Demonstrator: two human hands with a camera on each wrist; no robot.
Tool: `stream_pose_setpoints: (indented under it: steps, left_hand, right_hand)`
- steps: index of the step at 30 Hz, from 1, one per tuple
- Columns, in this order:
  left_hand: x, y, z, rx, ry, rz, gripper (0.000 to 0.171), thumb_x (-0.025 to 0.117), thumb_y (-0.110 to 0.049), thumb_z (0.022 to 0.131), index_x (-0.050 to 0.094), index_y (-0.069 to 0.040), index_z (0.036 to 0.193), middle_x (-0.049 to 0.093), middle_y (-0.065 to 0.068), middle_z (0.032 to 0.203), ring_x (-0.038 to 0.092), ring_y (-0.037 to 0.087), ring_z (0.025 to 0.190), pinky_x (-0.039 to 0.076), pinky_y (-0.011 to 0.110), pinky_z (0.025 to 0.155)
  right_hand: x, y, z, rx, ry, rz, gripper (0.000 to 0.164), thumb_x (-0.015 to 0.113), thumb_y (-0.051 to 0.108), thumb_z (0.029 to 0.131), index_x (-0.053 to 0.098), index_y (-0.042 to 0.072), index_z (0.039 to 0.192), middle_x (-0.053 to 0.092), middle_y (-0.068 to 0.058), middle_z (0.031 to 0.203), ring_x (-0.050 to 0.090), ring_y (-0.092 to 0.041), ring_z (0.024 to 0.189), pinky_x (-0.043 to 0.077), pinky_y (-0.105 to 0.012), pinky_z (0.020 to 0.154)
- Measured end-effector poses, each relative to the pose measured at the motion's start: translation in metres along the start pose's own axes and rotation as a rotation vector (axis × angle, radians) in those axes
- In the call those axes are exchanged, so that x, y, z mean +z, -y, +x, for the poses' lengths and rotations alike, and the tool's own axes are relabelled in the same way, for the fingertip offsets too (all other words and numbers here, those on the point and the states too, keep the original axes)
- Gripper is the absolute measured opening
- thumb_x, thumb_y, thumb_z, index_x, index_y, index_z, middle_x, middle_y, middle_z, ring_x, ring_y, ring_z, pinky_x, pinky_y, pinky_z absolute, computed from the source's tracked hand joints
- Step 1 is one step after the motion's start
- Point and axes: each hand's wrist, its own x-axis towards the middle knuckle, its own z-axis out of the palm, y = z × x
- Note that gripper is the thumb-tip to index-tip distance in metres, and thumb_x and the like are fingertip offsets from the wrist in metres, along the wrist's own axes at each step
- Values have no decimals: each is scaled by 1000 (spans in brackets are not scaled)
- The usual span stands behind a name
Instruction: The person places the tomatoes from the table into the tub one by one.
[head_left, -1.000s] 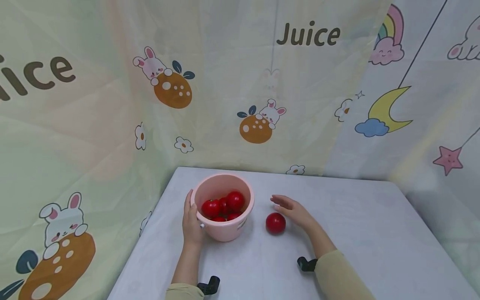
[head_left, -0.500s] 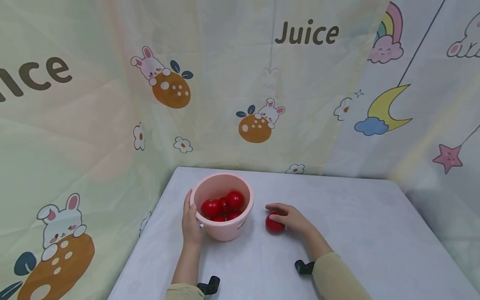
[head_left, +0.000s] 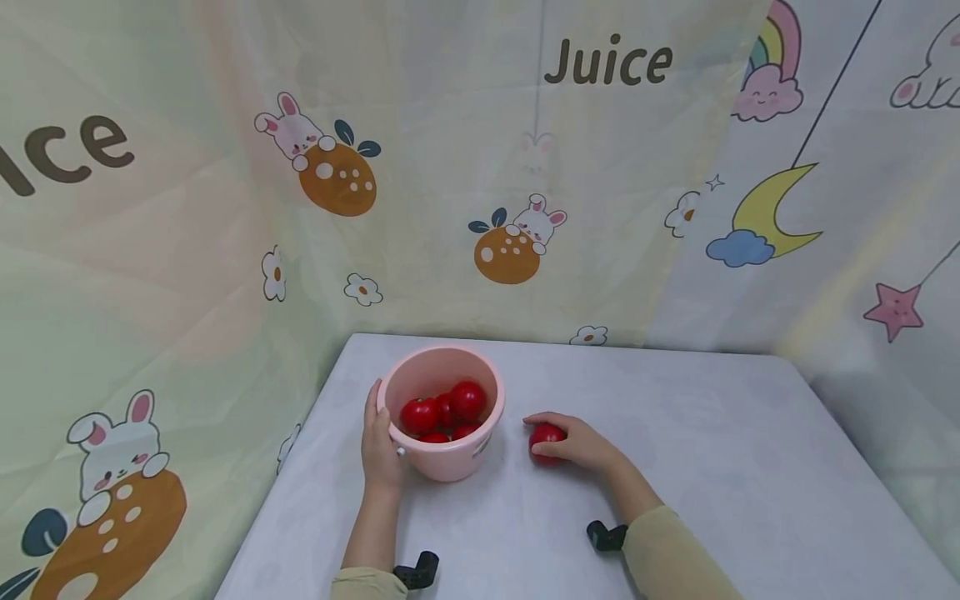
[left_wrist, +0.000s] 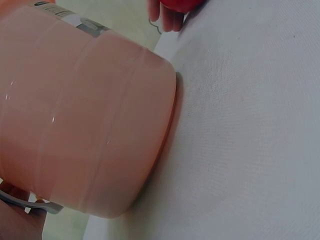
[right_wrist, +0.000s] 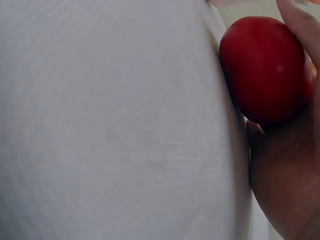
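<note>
A pink bucket stands upright on the white-covered table, with several red tomatoes inside. My left hand holds the bucket's left side, fingers along the wall and thumb near the rim. In the left wrist view, part of that hand shows by a grey handle. Right of the bucket, a single tomato rests on the table. My right hand grips it, thumb on the near side and fingers over the far side. The right wrist view shows this tomato between thumb and palm, touching or nearly touching the cloth.
White cloth covers the table. Behind and to the left hangs a printed curtain with rabbits and fruit. A black wrist mount sits on the left wrist and another mount on the right.
My right hand has come down and left onto the loose tomato and closed its fingers and thumb about it. The left hand stays at the bucket. The head view has shifted slightly.
</note>
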Motion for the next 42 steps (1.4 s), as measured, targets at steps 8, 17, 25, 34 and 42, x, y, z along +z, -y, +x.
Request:
stream_pose_setpoints:
  steps: [8,17,25,34,42]
  left_hand:
    - [1,1,0,12,-6,-17,51,43,-32,102,29,-55,146,36,-20,154,32,14,144,42,56,109]
    - [1,1,2,5,2,-24,51,42,-33,102,29,-56,146,36,-20,154,32,14,145,41,56,110]
    - [0,3,1,17,-7,-15,51,42,-34,102,29,-55,146,36,-21,153,32,13,144,41,56,110]
    - [0,2,1,22,2,-5,51,43,-33,102,29,-56,146,36,-21,154,31,13,145,42,56,109]
    - [0,2,0,18,11,-19,52,44,-33,101,28,-55,146,34,-21,154,31,13,145,42,55,109]
  right_hand:
    - [-1,-4,1,-12,-36,-19,47,80,41,79,63,40,122,58,3,130,49,-26,123,58,-44,83]
    - [-1,-2,2,-15,-54,-12,39,79,41,80,64,39,115,60,5,123,51,-25,119,58,-42,83]
    - [-2,2,2,19,-72,-7,40,81,38,78,64,39,114,60,4,122,51,-26,118,58,-42,82]
    - [-13,14,5,16,-70,1,41,81,36,79,63,39,116,59,2,125,50,-27,121,59,-42,81]
    - [-30,29,9,-45,-55,-18,45,82,40,77,62,39,118,59,3,126,50,-27,123,59,-41,81]
